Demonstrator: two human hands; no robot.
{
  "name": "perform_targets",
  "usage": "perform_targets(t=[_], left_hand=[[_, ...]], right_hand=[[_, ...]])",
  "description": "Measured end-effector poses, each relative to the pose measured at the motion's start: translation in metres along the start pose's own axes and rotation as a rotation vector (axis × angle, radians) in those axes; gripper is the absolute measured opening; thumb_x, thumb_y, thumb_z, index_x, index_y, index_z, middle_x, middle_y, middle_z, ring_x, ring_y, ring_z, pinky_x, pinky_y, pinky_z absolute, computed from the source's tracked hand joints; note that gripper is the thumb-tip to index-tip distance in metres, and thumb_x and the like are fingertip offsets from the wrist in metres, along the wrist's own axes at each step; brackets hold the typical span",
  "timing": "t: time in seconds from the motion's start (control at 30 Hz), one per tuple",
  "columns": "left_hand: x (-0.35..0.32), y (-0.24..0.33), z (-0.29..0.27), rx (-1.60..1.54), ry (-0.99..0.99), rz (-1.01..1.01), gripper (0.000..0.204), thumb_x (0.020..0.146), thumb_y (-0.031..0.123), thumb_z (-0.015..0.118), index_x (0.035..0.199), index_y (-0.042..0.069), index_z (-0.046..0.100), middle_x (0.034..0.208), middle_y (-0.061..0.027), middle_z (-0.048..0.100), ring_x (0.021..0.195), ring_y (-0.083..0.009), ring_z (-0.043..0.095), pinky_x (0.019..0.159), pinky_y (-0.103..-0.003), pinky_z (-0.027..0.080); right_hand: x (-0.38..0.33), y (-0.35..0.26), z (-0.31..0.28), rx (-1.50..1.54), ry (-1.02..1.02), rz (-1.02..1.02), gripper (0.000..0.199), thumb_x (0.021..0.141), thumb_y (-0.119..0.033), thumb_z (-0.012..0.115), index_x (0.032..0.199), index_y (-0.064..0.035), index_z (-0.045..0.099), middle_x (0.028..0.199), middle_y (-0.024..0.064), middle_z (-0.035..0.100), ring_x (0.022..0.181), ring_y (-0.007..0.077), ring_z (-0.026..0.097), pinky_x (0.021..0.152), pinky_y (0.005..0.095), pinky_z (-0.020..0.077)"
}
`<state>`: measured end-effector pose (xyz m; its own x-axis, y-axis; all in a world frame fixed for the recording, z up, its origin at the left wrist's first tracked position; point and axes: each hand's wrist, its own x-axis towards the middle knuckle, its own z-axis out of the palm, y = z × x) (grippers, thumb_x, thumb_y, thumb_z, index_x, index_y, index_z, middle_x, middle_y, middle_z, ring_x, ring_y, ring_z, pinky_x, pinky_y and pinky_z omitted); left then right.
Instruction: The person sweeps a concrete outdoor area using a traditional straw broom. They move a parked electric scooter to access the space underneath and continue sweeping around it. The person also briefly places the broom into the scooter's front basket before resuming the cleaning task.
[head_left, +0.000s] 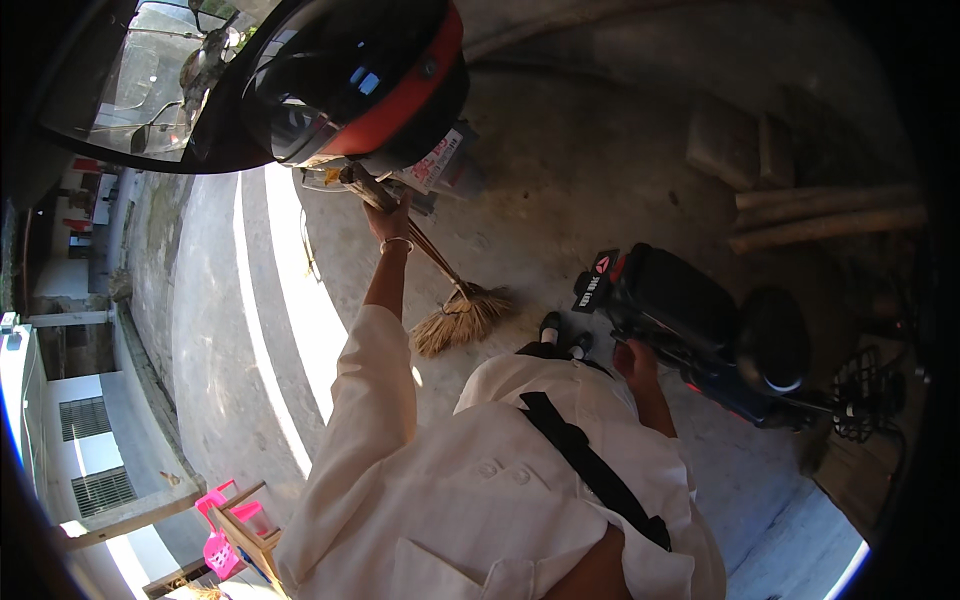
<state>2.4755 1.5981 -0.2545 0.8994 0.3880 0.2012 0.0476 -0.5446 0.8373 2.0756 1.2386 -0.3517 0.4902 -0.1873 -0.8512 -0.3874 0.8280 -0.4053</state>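
Note:
My left hand (390, 220), a light bracelet at its wrist, is closed around the handle of a straw broom (463, 318). The broom slants down to the right, and its spread bristles rest on the concrete floor. A thick woody end of the handle (362, 184) sticks out above the hand. Right beside it hangs over a glossy black, rounded shell with a red band (360, 90). My right hand (638, 362) hangs low by the rear of a black scooter (675, 300), fingers loosely apart with nothing seen in them. Whether it touches the scooter I cannot tell.
Logs (825, 215) and a large block (722, 143) lie at the far right. My feet (550, 330) stand just beyond the broom's bristles. At the lower left are pink plastic chairs (222, 540) and a wooden frame (250, 530). Sunlit strips cross the floor (205, 290) on the left.

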Motion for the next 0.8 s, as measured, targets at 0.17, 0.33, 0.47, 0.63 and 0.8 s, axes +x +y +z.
perform_targets(t=[0.17,0.33,0.47,0.63,0.8], left_hand=[[-0.012,0.019,-0.016,0.044,0.004,0.017,0.077,0.050,0.030,0.080,0.109,0.000,0.040,0.093,-0.0143,0.057,0.083,-0.0280,0.056,0.075,-0.036,0.043],[-0.020,-0.008,-0.023,-0.028,0.034,0.098,0.089,0.049,0.033,0.080,0.119,0.005,0.034,0.099,-0.0144,0.053,0.094,-0.0285,0.050,0.083,-0.038,0.039],[-0.083,0.033,-0.024,0.280,0.076,-0.117,0.099,0.051,0.035,0.080,0.128,0.009,0.023,0.114,-0.0174,0.040,0.107,-0.0317,0.037,0.091,-0.041,0.031],[-0.160,-0.055,-0.053,0.278,-0.106,-0.256,0.092,0.054,0.034,0.076,0.128,0.010,0.027,0.112,-0.0178,0.040,0.107,-0.0329,0.036,0.091,-0.044,0.029],[-0.210,-0.071,-0.050,0.284,-0.526,-0.311,0.063,0.061,0.027,0.071,0.114,0.005,0.046,0.101,-0.0168,0.054,0.091,-0.0265,0.053,0.080,-0.036,0.043]], right_hand=[[-0.015,0.007,0.002,-0.031,0.021,-0.001,0.021,0.079,-0.028,0.055,0.088,-0.0094,0.051,0.073,0.0076,0.059,0.059,0.0181,0.057,0.049,0.0296,0.0478],[-0.001,0.019,-0.004,0.017,0.007,-0.037,0.020,0.078,-0.025,0.056,0.089,-0.0076,0.054,0.071,0.0065,0.059,0.057,0.0167,0.056,0.047,0.0277,0.0479],[0.004,-0.001,-0.011,0.042,0.205,-0.279,0.020,0.079,-0.019,0.053,0.096,-0.0069,0.053,0.077,0.0087,0.059,0.059,0.0179,0.056,0.050,0.0301,0.0490],[-0.006,-0.060,-0.007,-0.832,0.708,-1.048,0.036,0.078,-0.010,0.048,0.114,-0.0048,0.046,0.102,0.0150,0.052,0.091,0.0284,0.051,0.075,0.0380,0.0427],[0.010,-0.093,-0.037,-1.238,0.910,-1.005,0.040,0.074,-0.013,0.049,0.113,-0.0063,0.047,0.114,0.0160,0.044,0.104,0.0329,0.042,0.087,0.0427,0.0343]])
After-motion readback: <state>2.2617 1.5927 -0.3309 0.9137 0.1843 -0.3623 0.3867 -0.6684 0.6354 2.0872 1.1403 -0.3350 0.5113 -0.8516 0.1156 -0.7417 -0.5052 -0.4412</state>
